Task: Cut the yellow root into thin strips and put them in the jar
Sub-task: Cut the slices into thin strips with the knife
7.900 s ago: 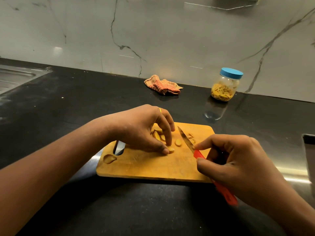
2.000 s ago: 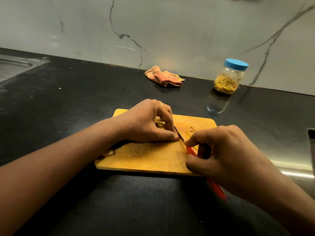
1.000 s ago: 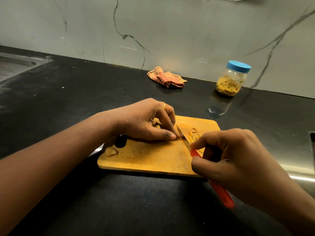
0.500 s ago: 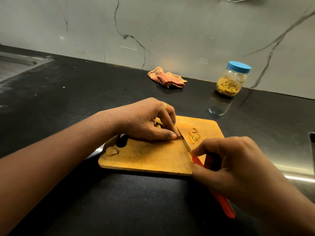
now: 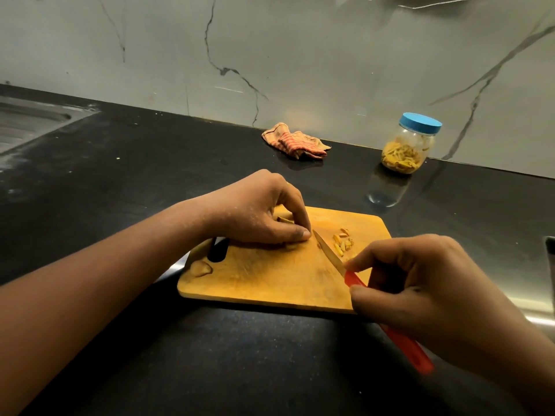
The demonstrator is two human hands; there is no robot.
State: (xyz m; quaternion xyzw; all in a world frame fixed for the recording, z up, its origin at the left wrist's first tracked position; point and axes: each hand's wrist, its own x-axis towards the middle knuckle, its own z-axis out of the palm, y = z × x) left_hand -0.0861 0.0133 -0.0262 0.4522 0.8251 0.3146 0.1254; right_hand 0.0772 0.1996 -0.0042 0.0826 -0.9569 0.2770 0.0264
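The left hand (image 5: pixel 258 211) is pinning the root (image 5: pixel 283 219) down near the far edge of the cutting board (image 5: pixel 270 283). Its fingers are curled over the root, probably to stop it rolling, so only a sliver is showing. The right hand (image 5: pixel 420 283) is gripping the knife (image 5: pixel 330 255) by its red handle. The blade is slanting across the board with its tip just beside the left thumb.

Cut strips (image 5: pixel 342 243) are lying heaped toward the board's far right corner, on the blade's outer side and clear of the cutting line. The jar (image 5: pixel 408 145) is standing lidded at the counter's back edge, well apart from the board and already holding yellow pieces. Bare counter is lying open between them for carrying strips across. A cloth (image 5: pixel 295 141) is sitting along the back edge, away from that path.
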